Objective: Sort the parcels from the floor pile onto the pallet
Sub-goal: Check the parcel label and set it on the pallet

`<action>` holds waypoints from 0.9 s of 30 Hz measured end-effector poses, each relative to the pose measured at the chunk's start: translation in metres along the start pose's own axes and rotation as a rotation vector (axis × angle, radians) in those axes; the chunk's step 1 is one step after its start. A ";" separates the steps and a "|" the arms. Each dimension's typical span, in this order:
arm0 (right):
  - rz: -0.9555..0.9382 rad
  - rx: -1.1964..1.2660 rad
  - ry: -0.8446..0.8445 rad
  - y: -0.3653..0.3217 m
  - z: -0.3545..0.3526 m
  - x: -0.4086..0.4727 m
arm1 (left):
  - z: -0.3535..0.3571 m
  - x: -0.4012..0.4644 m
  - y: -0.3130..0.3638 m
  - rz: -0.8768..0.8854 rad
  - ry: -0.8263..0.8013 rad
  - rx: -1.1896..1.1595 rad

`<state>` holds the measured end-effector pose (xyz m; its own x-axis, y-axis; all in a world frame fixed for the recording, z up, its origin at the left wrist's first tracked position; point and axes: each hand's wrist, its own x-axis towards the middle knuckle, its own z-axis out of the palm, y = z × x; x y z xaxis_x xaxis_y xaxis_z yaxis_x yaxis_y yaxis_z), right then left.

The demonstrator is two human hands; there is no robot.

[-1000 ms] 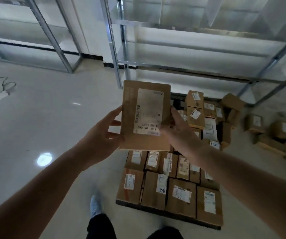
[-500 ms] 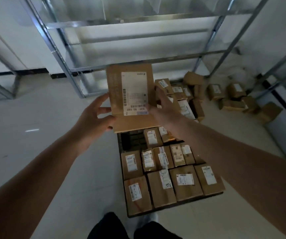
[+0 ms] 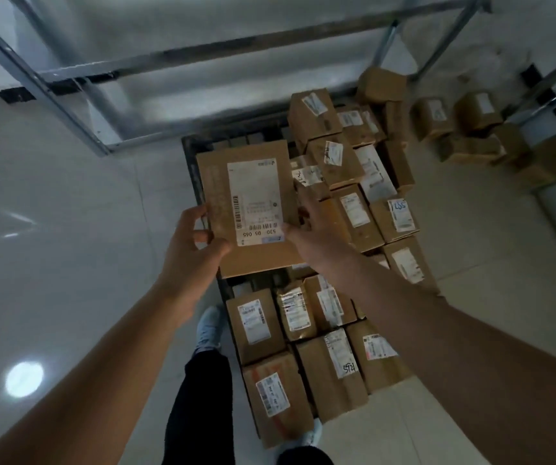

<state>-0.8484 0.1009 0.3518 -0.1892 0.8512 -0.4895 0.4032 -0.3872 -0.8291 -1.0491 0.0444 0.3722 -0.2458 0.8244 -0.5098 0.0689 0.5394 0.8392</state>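
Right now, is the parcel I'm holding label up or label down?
Label up: the held parcel shows its white shipping label to the camera.

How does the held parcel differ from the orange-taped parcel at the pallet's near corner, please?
The held parcel is gripped in the air by the left hand and right hand; the orange-taped parcel rests on the pallet. The held parcel's label looks larger. Only the orange-taped parcel shows orange tape. Both are brown cardboard with white labels.

Dim, soft-focus view; glare spot on floor (image 3: 24,379).
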 end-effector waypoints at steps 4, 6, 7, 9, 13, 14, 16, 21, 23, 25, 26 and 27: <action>0.088 -0.031 0.087 0.065 0.034 0.079 | 0.020 0.094 -0.063 -0.112 -0.012 -0.055; 0.150 -0.035 0.094 0.100 0.050 0.114 | 0.027 0.136 -0.099 -0.174 -0.018 -0.078; 0.175 -0.041 0.100 0.119 0.058 0.130 | 0.031 0.153 -0.116 -0.204 -0.020 -0.082; 0.204 -0.069 0.118 0.157 0.072 0.158 | 0.036 0.183 -0.150 -0.250 -0.024 -0.082; 0.262 -0.128 0.179 0.218 0.096 0.195 | 0.045 0.229 -0.208 -0.320 -0.049 -0.078; 0.273 -0.113 0.178 0.231 0.101 0.201 | 0.047 0.238 -0.220 -0.340 -0.066 -0.078; 0.312 -0.085 0.165 0.254 0.110 0.209 | 0.051 0.252 -0.244 -0.382 -0.104 -0.075; 0.375 -0.083 0.139 0.300 0.126 0.219 | 0.062 0.278 -0.297 -0.476 -0.164 -0.063; 0.383 -0.087 0.143 0.313 0.130 0.222 | 0.067 0.287 -0.314 -0.501 -0.177 -0.057; 0.383 -0.097 0.167 0.326 0.133 0.226 | 0.071 0.294 -0.328 -0.514 -0.185 -0.049; 0.385 -0.105 0.181 0.331 0.133 0.228 | 0.074 0.296 -0.333 -0.516 -0.195 -0.050; 0.390 -0.111 0.190 0.337 0.134 0.229 | 0.076 0.297 -0.338 -0.517 -0.210 -0.051</action>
<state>-0.8756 0.1183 -0.0756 0.1600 0.7027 -0.6932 0.5069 -0.6611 -0.5532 -1.0718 0.1198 -0.0767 -0.0372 0.4743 -0.8796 -0.0576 0.8777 0.4757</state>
